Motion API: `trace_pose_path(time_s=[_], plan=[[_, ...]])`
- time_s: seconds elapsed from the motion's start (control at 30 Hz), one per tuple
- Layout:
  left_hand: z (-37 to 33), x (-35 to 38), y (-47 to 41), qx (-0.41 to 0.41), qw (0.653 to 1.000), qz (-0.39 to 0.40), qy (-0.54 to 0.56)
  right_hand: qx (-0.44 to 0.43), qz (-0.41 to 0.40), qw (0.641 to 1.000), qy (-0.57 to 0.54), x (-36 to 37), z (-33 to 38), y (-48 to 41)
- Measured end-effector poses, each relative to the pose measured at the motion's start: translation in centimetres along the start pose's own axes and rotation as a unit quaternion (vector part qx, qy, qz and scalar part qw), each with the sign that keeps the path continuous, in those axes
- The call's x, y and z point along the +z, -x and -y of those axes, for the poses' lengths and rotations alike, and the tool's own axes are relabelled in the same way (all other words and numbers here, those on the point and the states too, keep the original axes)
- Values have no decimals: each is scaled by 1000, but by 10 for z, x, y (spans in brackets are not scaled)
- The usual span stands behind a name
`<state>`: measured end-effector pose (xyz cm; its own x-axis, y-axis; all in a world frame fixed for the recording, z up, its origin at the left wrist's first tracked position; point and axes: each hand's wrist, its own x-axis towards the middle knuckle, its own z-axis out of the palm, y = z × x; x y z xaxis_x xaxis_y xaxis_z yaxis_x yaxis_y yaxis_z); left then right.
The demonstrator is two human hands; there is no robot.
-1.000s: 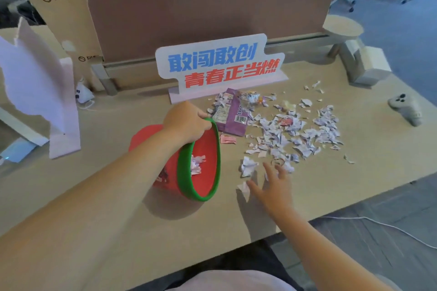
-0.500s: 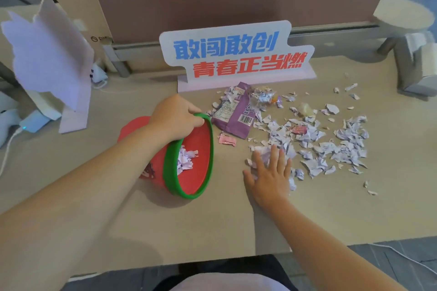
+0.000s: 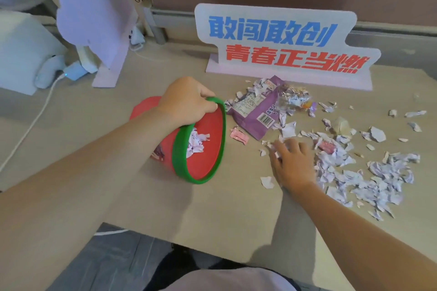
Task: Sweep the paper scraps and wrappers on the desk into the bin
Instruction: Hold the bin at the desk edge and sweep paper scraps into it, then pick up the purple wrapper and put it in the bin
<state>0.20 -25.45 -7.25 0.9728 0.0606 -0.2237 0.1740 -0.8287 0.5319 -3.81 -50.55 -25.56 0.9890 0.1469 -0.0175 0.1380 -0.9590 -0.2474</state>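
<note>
A red bin [image 3: 208, 139] with a green rim lies tipped on its side on the desk, mouth facing right, with some torn paper inside. My left hand [image 3: 186, 100] grips its upper rim. My right hand [image 3: 292, 160] lies flat on the desk, fingers spread, on the left edge of a spread of white paper scraps [image 3: 369, 177]. A purple snack wrapper [image 3: 256, 111] and a clear crumpled wrapper [image 3: 294, 99] lie just right of the bin's mouth. A small pink wrapper [image 3: 239, 135] sits between bin and hand.
A white sign [image 3: 279, 42] with blue and red characters stands behind the scraps. A pale purple cardboard stand [image 3: 94, 21] is at back left, with a white box [image 3: 21, 49], a charger and a cable [image 3: 30, 125]. The desk's front edge [image 3: 212, 248] is near my body.
The view has shifted left and closer. My right hand has slid forward and left across the scraps, toward the bin's mouth. The left hand keeps hold of the bin's rim.
</note>
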Motion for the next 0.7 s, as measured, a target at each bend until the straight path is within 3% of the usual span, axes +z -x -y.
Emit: trace_pose_path(time_s=[0.1, 0.23, 0.33, 0.47, 0.57, 0.7], plan=[[1, -4, -1, -14, 1000, 4, 21, -9, 20, 1000, -4, -2, -1, -7], [4, -12, -3, -34, 998, -8, 42, 100, 148, 983, -31, -20, 12, -31], [6, -16, -2, -32, 998, 9, 59, 159, 117, 960, -201, -52, 40, -42], [6, -20, -6, -23, 998, 21, 61, 36, 62, 949, -306, -92, 124, -37], [6, -24, -8, -17, 998, 16, 61, -33, 106, 944, -312, -89, 174, -40], [14, -31, -11, -18, 996, 13, 82, -18, 197, 922, -333, -77, 201, -44]])
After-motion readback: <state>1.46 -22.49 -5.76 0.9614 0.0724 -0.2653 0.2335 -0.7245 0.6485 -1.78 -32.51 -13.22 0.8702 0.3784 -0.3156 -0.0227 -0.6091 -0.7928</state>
